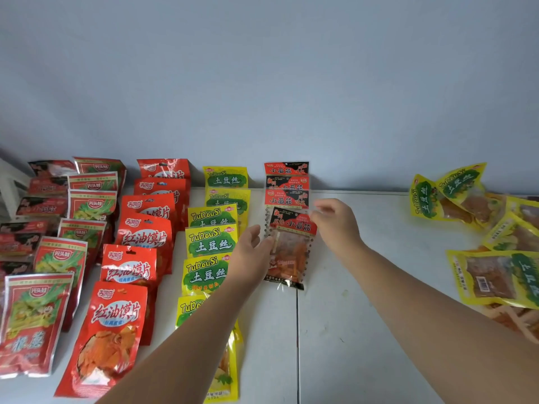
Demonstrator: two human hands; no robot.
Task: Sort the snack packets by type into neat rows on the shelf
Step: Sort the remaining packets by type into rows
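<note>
Where the white shelf (364, 272) spreads wide, sorted rows (140, 237) of packets fill its left half and a loose yellow pile (495, 243) lies at right. The nearest black-and-red packet (288, 252) lies flat mid-shelf. The left hand (250, 255), fingers relaxed, rests its thumb on the packet's left edge; the right hand (335, 225) reaches its far right corner, grip unclear.

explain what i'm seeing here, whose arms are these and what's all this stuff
No machine: a person's two bare arms, filmed by a camera worn on their head. The white shelf holds rows of snack packets: red foil ones at left, then yellow-and-green ones, then black-and-red ones. The left hand touches the left edge of the nearest clear-windowed black-and-red packet; the blurred right hand is at its top right corner, grip unclear. Unsorted yellow packets lie heaped at right.
</note>
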